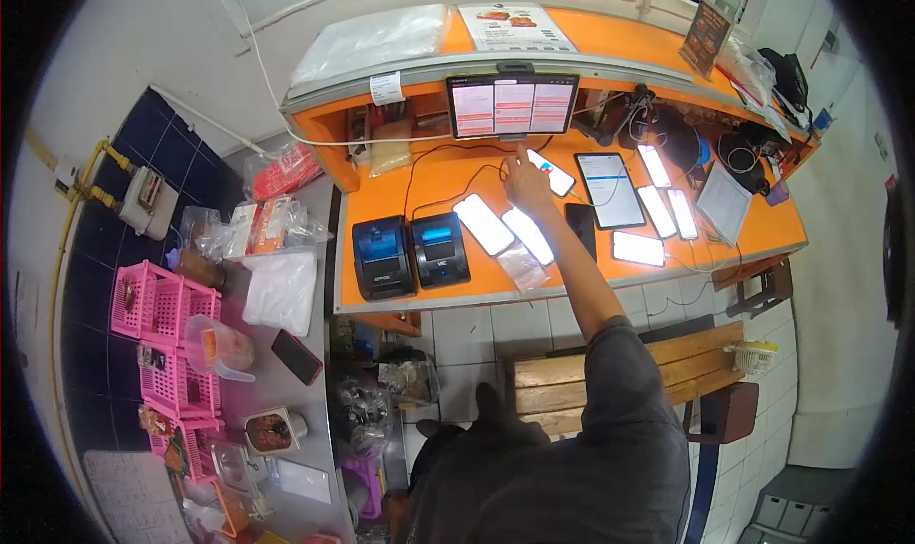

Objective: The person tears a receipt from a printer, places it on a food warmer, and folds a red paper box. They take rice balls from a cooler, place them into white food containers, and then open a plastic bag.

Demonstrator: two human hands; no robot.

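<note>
My right hand (529, 184) reaches over the orange counter, index finger stretched up to the lower edge of a mounted tablet (513, 105) with red-and-white columns on its screen. Nothing shows in its grip. Around it lie several lit phones: one phone (484, 225) to its left, another phone (528, 236) partly under my wrist, and a third phone (551, 173) to its right. A larger tablet (611, 191) lies further right, by a dark phone (580, 229). Low in view, a small bit of my left hand (396, 517) shows beside my body, its fingers hidden.
Two black receipt printers, a taller printer (384, 258) and a smaller printer (439, 249), stand at the counter's left. Cables cross the counter. On the left, a steel table (310, 401) carries pink baskets (172, 301), a jug (221, 344) and a phone (296, 357). A wooden bench (548, 382) stands below.
</note>
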